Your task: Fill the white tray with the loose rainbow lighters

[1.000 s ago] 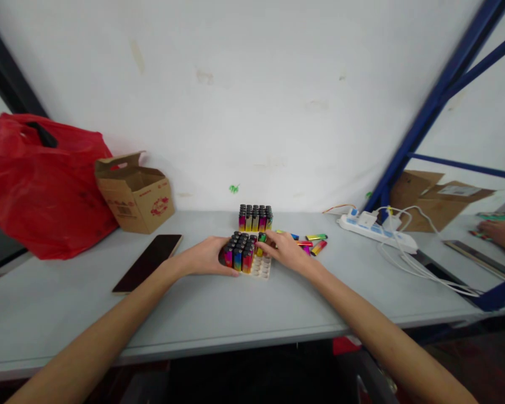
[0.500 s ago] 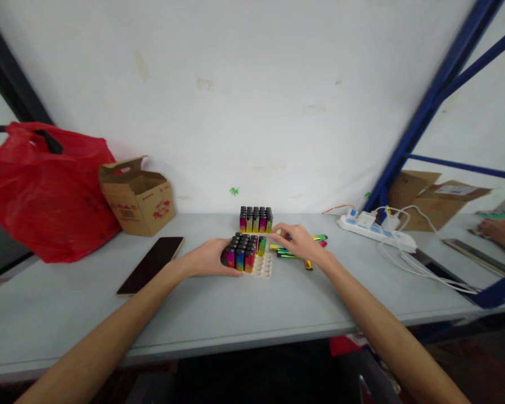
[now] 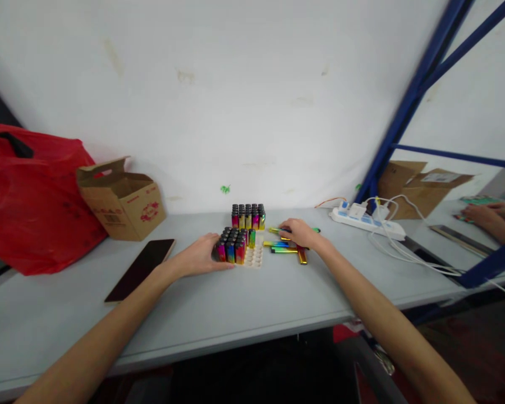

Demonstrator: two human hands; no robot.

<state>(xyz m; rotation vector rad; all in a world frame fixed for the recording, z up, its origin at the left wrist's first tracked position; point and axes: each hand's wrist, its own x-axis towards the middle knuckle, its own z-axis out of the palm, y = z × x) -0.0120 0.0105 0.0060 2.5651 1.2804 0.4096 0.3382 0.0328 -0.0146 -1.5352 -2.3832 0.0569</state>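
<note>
A dark phone is seen flat at left. The left hand is bent in a wide C, thumb along the near side; the front block of upright lighters is held from its left, in a pale tray with bare sockets at right. A 2nd upright block is placed behind. Loose lighters are strewn flat right of the tray; over them the right hand is placed, fingers half curled, any grip hidden. Lighters are judged light, stiff, slick; best pinched mid-body.
</note>
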